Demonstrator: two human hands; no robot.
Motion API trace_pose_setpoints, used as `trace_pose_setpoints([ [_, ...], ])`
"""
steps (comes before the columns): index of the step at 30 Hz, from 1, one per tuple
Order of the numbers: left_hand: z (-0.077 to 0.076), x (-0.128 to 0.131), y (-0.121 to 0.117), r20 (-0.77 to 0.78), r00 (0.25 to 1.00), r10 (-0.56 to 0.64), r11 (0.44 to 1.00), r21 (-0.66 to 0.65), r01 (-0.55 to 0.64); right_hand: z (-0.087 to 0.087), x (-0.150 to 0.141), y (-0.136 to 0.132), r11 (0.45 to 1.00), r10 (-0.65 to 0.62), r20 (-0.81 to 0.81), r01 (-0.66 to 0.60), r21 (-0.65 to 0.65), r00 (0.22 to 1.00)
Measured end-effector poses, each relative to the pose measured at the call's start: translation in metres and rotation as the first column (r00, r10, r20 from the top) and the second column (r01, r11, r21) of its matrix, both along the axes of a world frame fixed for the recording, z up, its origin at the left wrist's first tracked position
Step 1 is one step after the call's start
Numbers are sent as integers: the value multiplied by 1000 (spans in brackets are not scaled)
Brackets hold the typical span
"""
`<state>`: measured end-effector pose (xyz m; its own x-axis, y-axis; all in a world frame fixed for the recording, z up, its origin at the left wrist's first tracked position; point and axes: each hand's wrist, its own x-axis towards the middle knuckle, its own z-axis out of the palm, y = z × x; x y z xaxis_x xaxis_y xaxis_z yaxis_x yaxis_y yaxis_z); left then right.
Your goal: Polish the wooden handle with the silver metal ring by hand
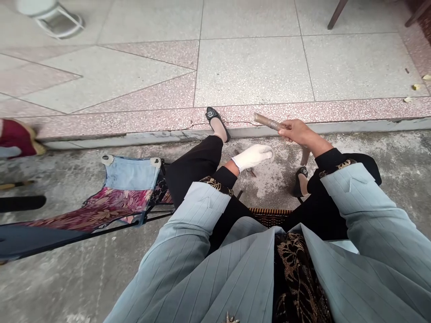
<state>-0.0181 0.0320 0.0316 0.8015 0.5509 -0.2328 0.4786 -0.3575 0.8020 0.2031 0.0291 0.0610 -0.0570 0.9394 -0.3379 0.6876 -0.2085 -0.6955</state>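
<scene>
My left hand (253, 157) wears a white knitted glove and is held low between my knees, its fingers curled together. A small greyish rounded edge shows at its fingertips; what it is I cannot make out. Bare and closed, my right hand (298, 133) grips a brownish stick (264, 120) that looks bound with wire or tape near my fingers. The stick points left, over the step edge. Beneath my right wrist a short brown piece (305, 156) shows; whether it belongs to the stick cannot be told. The two hands are apart.
A pink terrazzo step (155, 128) runs across in front, with my left shoe (217, 123) on it. To the left stands a folding fabric chair (114, 195). A white-framed object (60, 22) sits at the upper left, and dark furniture legs (336, 14) at the upper right.
</scene>
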Motion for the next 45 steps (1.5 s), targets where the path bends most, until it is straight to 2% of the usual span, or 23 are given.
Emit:
trace_pose_setpoints([
  [3,5,0,-2,-9,999,-32,998,-46,32,-7,-5,1,991,117,319,-131,23,940],
  [5,5,-2,-1,-29,999,-31,999,-11,31,-10,-6,1,962,265,415,-269,-51,870],
  [6,5,-3,1,-40,999,-31,999,18,32,-11,-7,0,932,359,411,-340,-122,838],
  [8,4,-7,5,-55,998,-43,997,66,47,-12,-8,-1,838,541,305,-468,-281,784],
  [10,5,-11,9,-57,997,-59,995,82,64,-11,-8,-3,718,658,119,-572,-396,744],
  [12,6,-15,14,-35,999,-40,995,88,43,-7,-9,-5,632,690,-75,-650,-422,720],
  [13,6,-16,16,-12,1000,-21,996,89,22,-4,-8,-6,611,684,-163,-681,-404,711],
  [14,6,-17,18,22,1000,0,997,81,-1,0,-7,-7,608,666,-244,-702,-372,705],
  [15,5,-17,19,63,998,19,998,58,-23,4,-5,-8,627,634,-311,-706,-330,708],
  [18,-3,-14,17,181,975,125,985,-141,-100,16,3,-10,765,486,-438,-610,-206,756],
  [20,-10,-9,11,217,947,235,934,-320,-158,22,9,-9,874,355,-477,-466,-135,804],
  [22,-14,-4,4,225,930,291,881,-441,-169,23,14,-7,957,205,-486,-277,-81,850],
  [25,-12,1,-6,245,943,227,861,-503,-76,19,18,-2,999,-15,-410,-4,-45,912],
  [27,-4,3,-10,248,956,153,871,-490,-12,13,17,1,995,-95,-256,94,-19,962],
  [28,0,4,-11,241,963,120,887,-463,5,10,16,3,995,-101,-143,103,5,985],
  [30,9,4,-12,200,977,69,935,-355,7,5,12,4,998,-45,114,40,47,993],
  [33,19,4,-12,118,993,28,987,-161,-8,-2,2,2,989,138,404,-147,-7,904],
  [35,22,1,-10,67,998,4,997,-83,1,-6,-6,0,958,284,479,-262,-114,831],
  [38,23,-5,-3,22,999,-40,999,7,40,-9,-13,-4,857,513,396,-430,-283,762],
  [41,18,-13,8,10,999,-35,991,130,33,-5,-11,-7,730,651,118,-575,-369,750],
  [43,13,-18,14,24,1000,-2,984,177,-3,2,-5,-8,659,663,-136,-660,-359,736],
  [44,10,-19,16,40,999,14,985,172,-21,6,-1,-8,656,632,-259,-682,-324,730],
  [45,8,-19,17,60,998,35,988,146,-44,10,4,-8,683,577,-365,-677,-274,730],
])
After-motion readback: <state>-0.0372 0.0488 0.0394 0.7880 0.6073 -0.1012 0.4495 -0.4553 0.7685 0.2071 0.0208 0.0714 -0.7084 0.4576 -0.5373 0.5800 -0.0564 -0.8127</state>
